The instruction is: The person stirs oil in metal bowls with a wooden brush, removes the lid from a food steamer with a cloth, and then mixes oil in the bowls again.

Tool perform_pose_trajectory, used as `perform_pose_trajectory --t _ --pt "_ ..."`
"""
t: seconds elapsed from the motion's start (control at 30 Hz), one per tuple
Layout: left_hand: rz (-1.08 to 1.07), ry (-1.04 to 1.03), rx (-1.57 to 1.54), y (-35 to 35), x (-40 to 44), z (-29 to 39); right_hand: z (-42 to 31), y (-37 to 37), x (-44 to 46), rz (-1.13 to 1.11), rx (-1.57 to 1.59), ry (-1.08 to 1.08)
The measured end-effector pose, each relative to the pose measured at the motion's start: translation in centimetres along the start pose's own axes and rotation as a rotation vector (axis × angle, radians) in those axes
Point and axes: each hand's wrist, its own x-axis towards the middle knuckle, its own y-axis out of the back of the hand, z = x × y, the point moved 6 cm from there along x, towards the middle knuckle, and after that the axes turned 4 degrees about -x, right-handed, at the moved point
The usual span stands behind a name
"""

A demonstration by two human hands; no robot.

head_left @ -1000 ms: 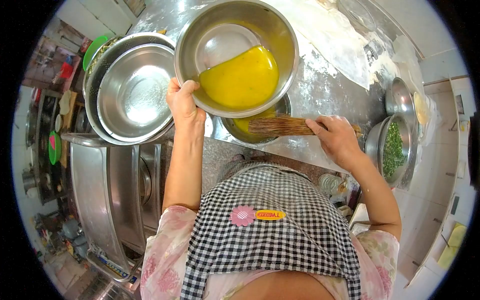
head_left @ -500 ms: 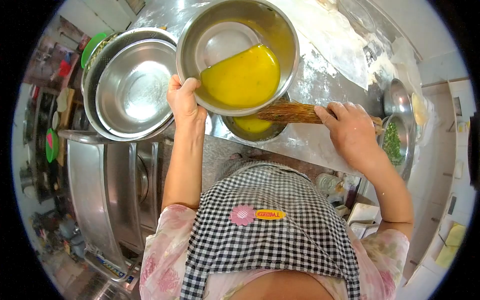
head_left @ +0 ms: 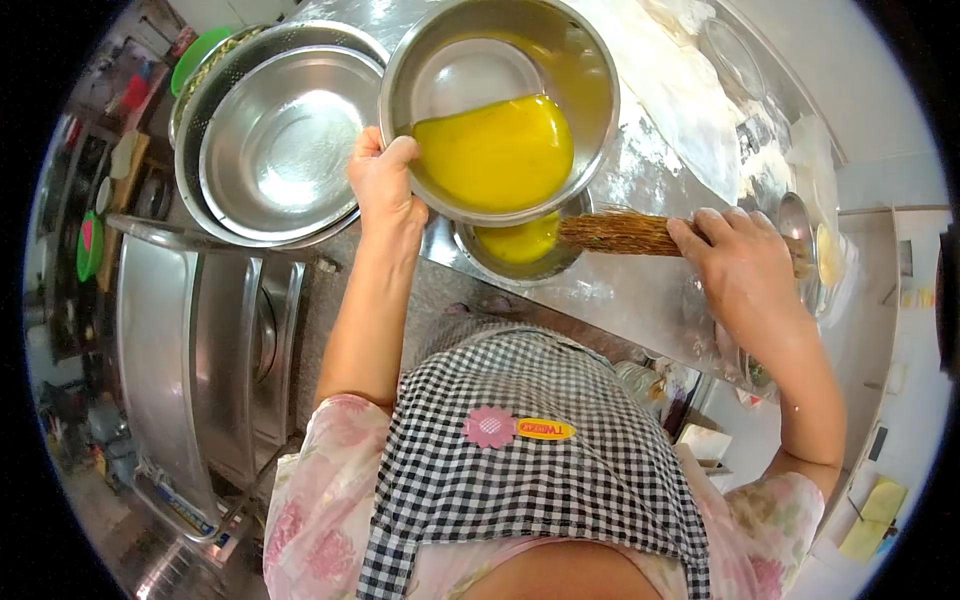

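My left hand [head_left: 387, 188] is closed on the rim of a large steel bowl [head_left: 592, 110], which is tilted toward me. Yellow liquid [head_left: 500, 160], oil-like in look, is pooled along its near side. Below and partly hidden by it, a smaller steel bowl [head_left: 548, 270] sits on the metal table with more of the yellow liquid. Wrapped around a bundled straw brush [head_left: 635, 233] is my right hand [head_left: 745, 265]. The brush lies nearly level, its bristle end at the right rim of the smaller bowl; whether the bristles touch it I cannot tell.
Left of my left hand, a wide steel basin [head_left: 285, 140] rests inside a perforated one [head_left: 345, 35]. Flour and a sheet of pale dough [head_left: 680, 110] cover the metal table [head_left: 615, 300] at the far right. Other bowls [head_left: 795, 222] stand beyond my right hand.
My right hand and the brush have shifted right, drawing the bristle end toward the smaller bowl's right rim. The view has also turned slightly. My left hand still holds the large bowl tilted.
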Motion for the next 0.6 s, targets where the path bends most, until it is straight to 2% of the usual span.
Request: perform_pose_trajectory --t 0.27,0.6 --pt "0.019 -0.015 -0.015 -0.2 -0.5 0.3 -0.7 3.6 1.4 0.0 -0.152 0.09" --pt "0.004 -0.024 -0.009 0.1 -0.4 0.2 -0.8 5.1 1.8 -0.108 -0.193 0.095"
